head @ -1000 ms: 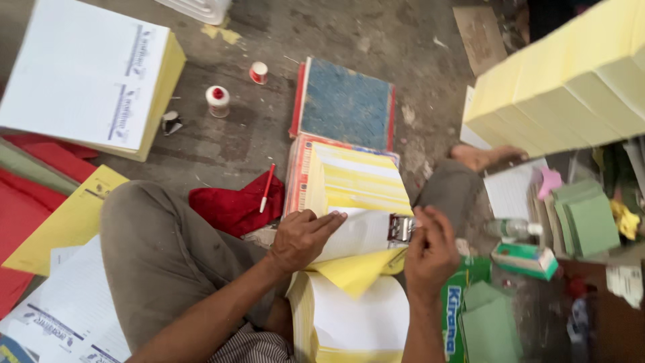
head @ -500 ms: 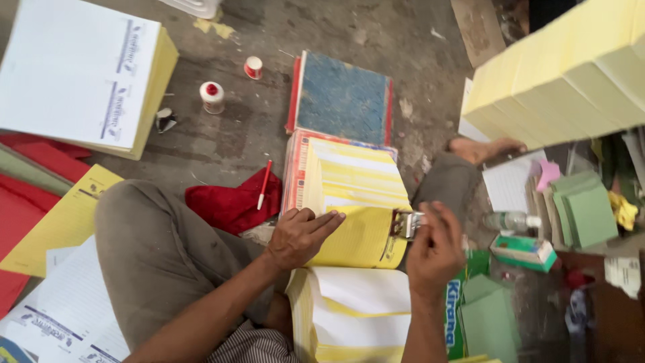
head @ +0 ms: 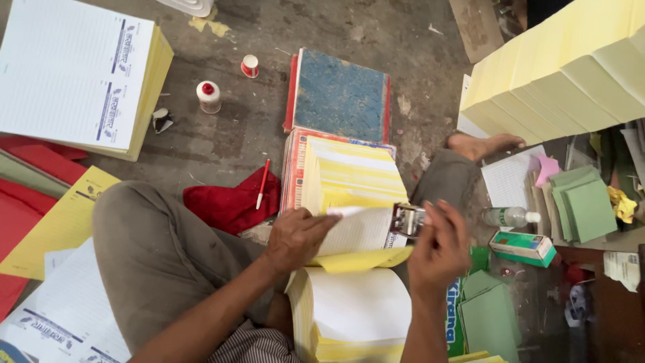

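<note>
I sit cross-legged on a concrete floor. My left hand (head: 295, 238) presses flat on a lifted white sheet (head: 359, 228) of a thick yellow-and-white paper stack (head: 353, 178). My right hand (head: 438, 252) grips a small metal stamping device (head: 406, 220) set against the sheet's right edge. A yellow sheet (head: 363, 259) curls below the white one. A second stack (head: 356, 316) of turned-over sheets lies in my lap.
A blue-covered board (head: 339, 94) lies beyond the stack. A red cloth (head: 232, 202) with a red pen (head: 262, 183) is to the left. Two small red-capped bottles (head: 209, 96) stand nearby. Printed pads (head: 80, 74), yellow reams (head: 571, 67), green card (head: 584, 205), a plastic bottle (head: 507, 216) surround me.
A yellow sheet that was on top has dropped down, and a white sheet is now under my left hand. The stamping device stays at the right edge.
</note>
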